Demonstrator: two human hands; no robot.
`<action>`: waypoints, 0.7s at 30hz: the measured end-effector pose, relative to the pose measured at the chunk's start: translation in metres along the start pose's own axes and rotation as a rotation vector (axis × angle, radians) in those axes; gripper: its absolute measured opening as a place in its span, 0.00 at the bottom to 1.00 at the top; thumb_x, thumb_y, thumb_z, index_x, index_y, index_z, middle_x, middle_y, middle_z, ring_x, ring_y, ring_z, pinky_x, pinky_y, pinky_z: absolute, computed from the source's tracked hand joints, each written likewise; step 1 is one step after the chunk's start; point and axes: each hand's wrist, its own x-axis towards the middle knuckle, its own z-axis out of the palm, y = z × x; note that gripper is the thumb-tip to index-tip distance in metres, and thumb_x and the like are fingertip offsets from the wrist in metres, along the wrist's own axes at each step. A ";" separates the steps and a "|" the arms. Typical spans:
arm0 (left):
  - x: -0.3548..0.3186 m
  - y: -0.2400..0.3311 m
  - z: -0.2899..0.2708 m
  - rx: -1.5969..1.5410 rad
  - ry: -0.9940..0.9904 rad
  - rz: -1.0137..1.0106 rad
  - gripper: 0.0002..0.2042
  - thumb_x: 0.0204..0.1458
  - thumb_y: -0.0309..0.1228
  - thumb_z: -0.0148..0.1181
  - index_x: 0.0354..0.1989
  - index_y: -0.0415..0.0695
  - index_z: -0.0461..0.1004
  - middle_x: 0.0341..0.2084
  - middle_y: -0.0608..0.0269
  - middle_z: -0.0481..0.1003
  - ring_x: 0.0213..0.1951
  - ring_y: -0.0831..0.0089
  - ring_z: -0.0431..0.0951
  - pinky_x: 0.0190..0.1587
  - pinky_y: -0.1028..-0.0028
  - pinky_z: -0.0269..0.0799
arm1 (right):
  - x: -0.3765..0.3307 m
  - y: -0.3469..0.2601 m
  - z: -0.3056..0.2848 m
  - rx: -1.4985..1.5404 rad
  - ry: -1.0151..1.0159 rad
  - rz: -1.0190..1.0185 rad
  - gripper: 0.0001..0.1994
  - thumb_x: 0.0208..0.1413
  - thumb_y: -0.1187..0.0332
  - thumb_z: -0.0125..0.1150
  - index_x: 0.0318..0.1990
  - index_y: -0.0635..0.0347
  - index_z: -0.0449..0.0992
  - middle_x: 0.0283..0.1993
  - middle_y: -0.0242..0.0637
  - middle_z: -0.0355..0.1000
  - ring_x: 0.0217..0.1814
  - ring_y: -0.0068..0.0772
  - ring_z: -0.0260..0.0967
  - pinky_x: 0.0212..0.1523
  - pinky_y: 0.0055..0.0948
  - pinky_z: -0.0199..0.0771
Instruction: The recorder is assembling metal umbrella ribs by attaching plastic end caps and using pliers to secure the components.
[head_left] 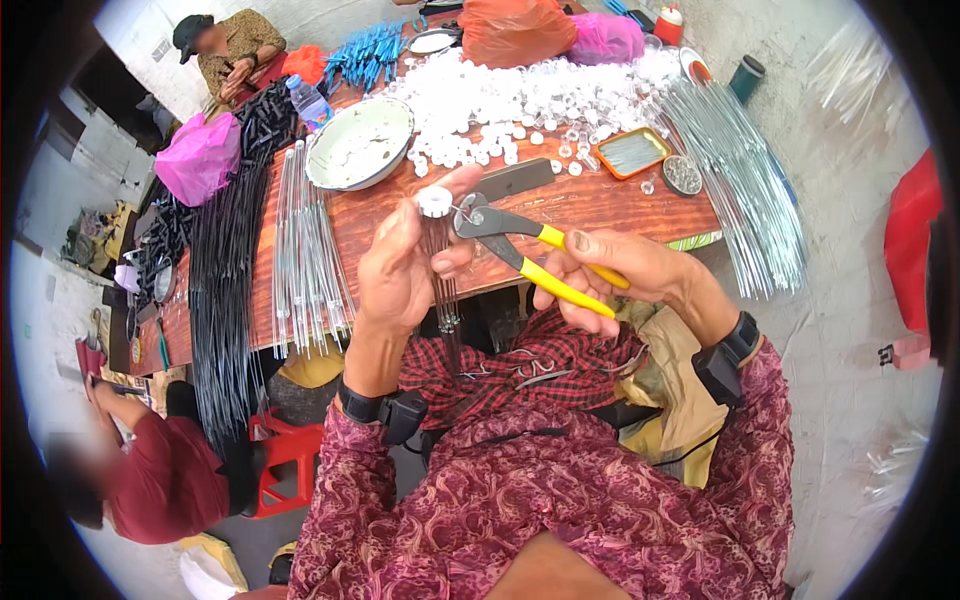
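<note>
My left hand [385,270] is closed around a white notched plastic hub [434,202] held upright between thumb and fingers. Thin dark metal ribs [446,300] hang from the hub, down past my palm toward my lap. Yellow-handled pliers [565,290] are in my right hand [640,265], its fingers wrapped about the grips. The grey jaws [480,218] meet a fine wire right beside the hub, close to my left fingertips. Whether the jaws are fully closed on the wire is too small to make out.
On the wooden table [640,215] lie many white plastic hubs [520,95], an enamel basin [350,165], a dark flat bar [515,180], an orange tray [634,153] and bundles of metal ribs [740,180]. Two people [165,460] are to the left, near a red stool [290,465].
</note>
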 end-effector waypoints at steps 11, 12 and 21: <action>-0.007 -0.001 -0.008 0.293 0.035 0.083 0.26 0.58 0.38 0.64 0.58 0.29 0.69 0.28 0.71 0.71 0.22 0.87 0.59 0.23 0.83 0.50 | -0.003 -0.005 0.004 0.215 -0.059 0.036 0.35 0.67 0.40 0.37 0.46 0.73 0.73 0.17 0.39 0.68 0.11 0.25 0.64 0.11 0.22 0.65; -0.007 -0.001 -0.009 0.295 0.037 0.084 0.26 0.58 0.38 0.64 0.58 0.29 0.69 0.28 0.71 0.71 0.22 0.87 0.59 0.23 0.83 0.50 | -0.005 -0.010 0.010 0.158 0.044 0.035 0.32 0.66 0.43 0.45 0.47 0.73 0.72 0.18 0.39 0.70 0.12 0.25 0.65 0.11 0.21 0.65; -0.001 -0.003 -0.014 0.287 0.073 0.087 0.26 0.59 0.36 0.63 0.59 0.30 0.68 0.23 0.76 0.63 0.20 0.86 0.56 0.23 0.80 0.48 | -0.006 -0.013 0.047 -1.322 0.784 -0.423 0.21 0.50 0.62 0.67 0.48 0.59 0.67 0.33 0.49 0.74 0.34 0.55 0.74 0.31 0.46 0.73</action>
